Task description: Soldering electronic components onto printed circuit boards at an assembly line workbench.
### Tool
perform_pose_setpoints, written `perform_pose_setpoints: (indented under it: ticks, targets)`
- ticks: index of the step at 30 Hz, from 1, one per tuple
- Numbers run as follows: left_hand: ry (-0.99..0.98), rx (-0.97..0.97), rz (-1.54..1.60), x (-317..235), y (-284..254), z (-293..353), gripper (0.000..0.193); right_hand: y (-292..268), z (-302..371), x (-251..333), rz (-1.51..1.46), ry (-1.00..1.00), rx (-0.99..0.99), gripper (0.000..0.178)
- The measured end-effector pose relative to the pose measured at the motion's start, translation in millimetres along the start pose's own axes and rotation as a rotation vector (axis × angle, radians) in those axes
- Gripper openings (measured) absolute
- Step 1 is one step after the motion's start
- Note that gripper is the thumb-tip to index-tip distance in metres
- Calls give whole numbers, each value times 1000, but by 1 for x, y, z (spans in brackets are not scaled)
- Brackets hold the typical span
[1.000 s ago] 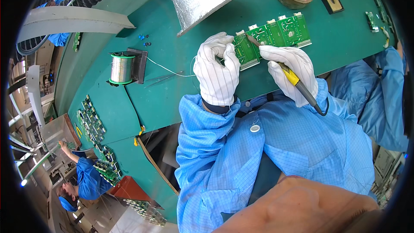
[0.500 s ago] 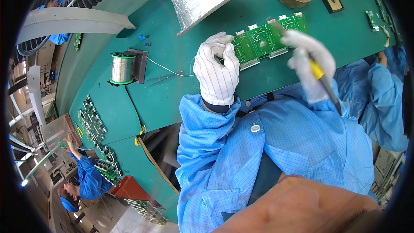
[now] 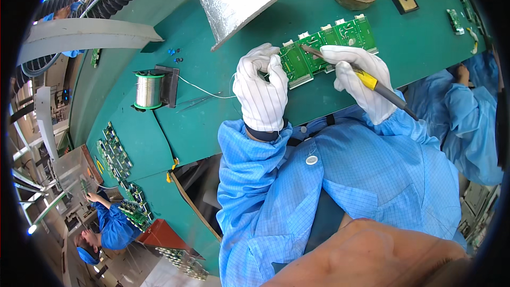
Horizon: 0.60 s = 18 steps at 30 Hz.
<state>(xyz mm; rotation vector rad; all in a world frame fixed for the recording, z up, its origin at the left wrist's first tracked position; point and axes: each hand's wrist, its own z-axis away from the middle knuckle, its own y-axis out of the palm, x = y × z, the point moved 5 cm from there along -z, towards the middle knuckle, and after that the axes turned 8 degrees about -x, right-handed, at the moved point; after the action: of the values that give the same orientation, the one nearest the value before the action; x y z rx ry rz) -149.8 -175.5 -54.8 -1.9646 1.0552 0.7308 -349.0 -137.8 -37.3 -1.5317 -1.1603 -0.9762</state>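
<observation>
Stretching across the scene, a green worktop [image 3: 207, 69] lies beneath a flared silver hood [image 3: 239, 2]. A panel of joined green circuit boards [image 3: 328, 37] rests on it, toward the near edge. The gloved left hand [image 3: 263, 87] curls at the panel's left end — what its fingertips pinch cannot be told — while the gloved right hand [image 3: 372, 65] grasps a soldering iron [image 3: 366, 78], its tip over the boards. To the left stands a spool [image 3: 149, 90], trailing solder wire [image 3: 197, 86] toward the left hand.

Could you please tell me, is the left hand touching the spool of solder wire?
Apart. In the head view, a stretch of green bench shows between the left hand and the spool; a thin wire runs from the spool toward the hand.
</observation>
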Motion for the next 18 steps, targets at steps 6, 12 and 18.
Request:
perform_pose_setpoints:
  ticks: [6,12,18]
  targets:
    - [21,-14,32,3,1,2,13,5,-3,3,79,-138,-9,20]
    - [15,-37,60,4,2,2,18,5,-6,3,64,-57,10,21]
    - [7,-2,-4,2,-1,0,13,-6,-11,3,-102,226,35,29]
